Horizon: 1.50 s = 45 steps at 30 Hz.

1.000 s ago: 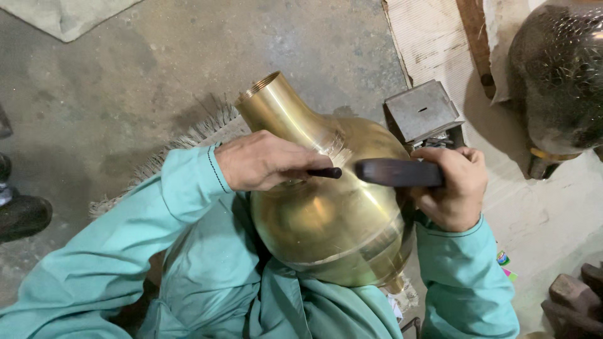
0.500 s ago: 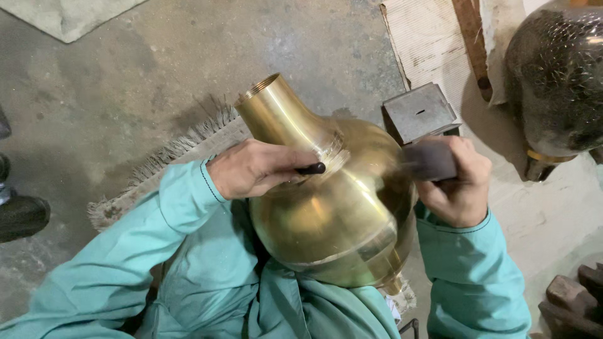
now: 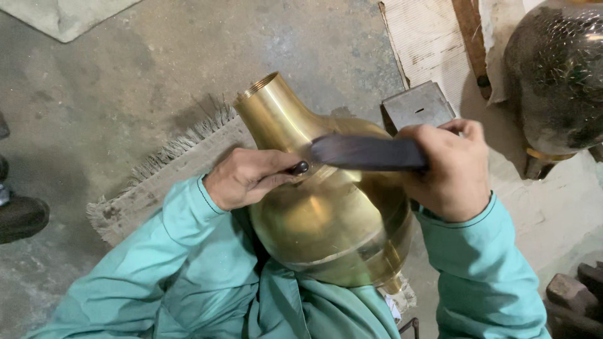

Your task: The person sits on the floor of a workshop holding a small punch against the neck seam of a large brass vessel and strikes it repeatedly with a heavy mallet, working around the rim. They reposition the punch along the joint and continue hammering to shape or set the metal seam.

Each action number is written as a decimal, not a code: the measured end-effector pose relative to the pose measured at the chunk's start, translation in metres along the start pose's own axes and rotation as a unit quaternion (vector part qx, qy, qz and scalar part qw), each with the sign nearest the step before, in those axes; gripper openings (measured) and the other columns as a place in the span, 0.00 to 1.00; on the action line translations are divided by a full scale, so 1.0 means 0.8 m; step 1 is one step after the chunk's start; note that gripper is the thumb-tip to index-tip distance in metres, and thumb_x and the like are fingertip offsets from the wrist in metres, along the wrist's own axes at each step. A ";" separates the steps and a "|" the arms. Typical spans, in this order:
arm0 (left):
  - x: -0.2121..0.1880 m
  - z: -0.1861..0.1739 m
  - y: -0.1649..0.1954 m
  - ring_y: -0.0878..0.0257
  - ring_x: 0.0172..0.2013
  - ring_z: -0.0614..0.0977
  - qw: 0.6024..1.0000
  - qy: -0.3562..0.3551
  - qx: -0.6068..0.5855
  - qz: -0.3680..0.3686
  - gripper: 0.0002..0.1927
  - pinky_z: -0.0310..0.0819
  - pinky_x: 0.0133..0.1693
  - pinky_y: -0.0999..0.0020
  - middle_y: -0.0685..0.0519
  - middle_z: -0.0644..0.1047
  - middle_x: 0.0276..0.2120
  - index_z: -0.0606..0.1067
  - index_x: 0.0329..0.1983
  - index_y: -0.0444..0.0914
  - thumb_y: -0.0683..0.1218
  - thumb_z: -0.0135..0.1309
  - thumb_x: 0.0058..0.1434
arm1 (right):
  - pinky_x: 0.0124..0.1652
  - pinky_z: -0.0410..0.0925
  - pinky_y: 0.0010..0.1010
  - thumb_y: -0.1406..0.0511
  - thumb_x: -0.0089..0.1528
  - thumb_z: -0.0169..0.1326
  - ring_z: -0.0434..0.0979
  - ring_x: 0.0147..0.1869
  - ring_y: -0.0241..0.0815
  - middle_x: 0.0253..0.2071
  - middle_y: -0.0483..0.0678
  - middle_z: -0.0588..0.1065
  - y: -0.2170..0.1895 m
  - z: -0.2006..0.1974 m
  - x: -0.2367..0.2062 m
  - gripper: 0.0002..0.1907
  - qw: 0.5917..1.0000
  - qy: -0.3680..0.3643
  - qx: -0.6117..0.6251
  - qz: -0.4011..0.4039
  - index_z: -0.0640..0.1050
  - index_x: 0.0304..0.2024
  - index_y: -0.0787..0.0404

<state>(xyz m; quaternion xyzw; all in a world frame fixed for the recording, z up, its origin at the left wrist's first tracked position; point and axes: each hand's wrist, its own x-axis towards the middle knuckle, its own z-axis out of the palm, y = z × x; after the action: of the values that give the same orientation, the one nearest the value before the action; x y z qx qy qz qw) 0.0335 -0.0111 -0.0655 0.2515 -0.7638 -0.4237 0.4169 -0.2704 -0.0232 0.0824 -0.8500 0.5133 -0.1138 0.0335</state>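
Head view: left hand fingers clamped on a small dark punch, tip against the vase shoulder. Right hand fingers clamped around a dark hammer, head just beside the punch. Brass vase lying tilted in the lap, neck pointing away, over a fringed mat. Grey metal block beyond.

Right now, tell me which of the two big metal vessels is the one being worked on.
The shiny brass vessel in the lap, under both hands; the dark, dull one stands untouched at top right.
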 end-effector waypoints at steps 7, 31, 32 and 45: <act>-0.018 0.016 -0.005 0.59 0.44 0.87 0.998 0.040 -0.016 -0.045 0.17 0.82 0.46 0.68 0.48 0.83 0.44 0.76 0.56 0.33 0.35 0.62 0.63 | 0.52 0.64 0.44 0.68 0.53 0.62 0.80 0.39 0.44 0.31 0.41 0.77 -0.007 -0.008 0.018 0.14 0.989 -0.039 -0.127 -0.067 0.79 0.42 0.54; -0.051 0.055 -0.010 0.58 0.48 0.84 0.888 0.340 -0.268 -0.153 0.20 0.82 0.52 0.64 0.47 0.79 0.48 0.64 0.65 0.36 0.35 0.53 0.73 | 0.39 0.70 0.35 0.72 0.51 0.56 0.77 0.37 0.56 0.33 0.56 0.74 0.025 0.007 -0.020 0.23 0.986 -0.015 0.137 0.097 0.78 0.50 0.61; -0.057 0.053 -0.013 0.57 0.48 0.84 0.858 0.387 -0.281 -0.190 0.22 0.82 0.51 0.63 0.47 0.79 0.48 0.62 0.66 0.36 0.35 0.52 0.72 | 0.39 0.70 0.35 0.71 0.54 0.59 0.77 0.35 0.52 0.32 0.55 0.74 0.036 0.016 -0.041 0.19 0.980 0.016 0.133 0.148 0.78 0.49 0.62; -0.006 0.059 -0.090 0.58 0.46 0.76 0.662 0.425 -0.542 -0.296 0.11 0.71 0.51 0.61 0.50 0.75 0.44 0.72 0.54 0.34 0.46 0.45 0.78 | 0.30 0.67 0.30 0.63 0.59 0.64 0.74 0.30 0.34 0.32 0.46 0.77 0.071 0.216 -0.370 0.15 0.676 0.124 0.347 0.638 0.79 0.45 0.66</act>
<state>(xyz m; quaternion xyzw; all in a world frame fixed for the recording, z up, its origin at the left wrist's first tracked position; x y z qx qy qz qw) -0.0021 -0.0237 -0.1434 0.3470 -0.0242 -0.7109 0.6112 -0.4126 0.2004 -0.1426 -0.2211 0.8542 -0.3393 0.3261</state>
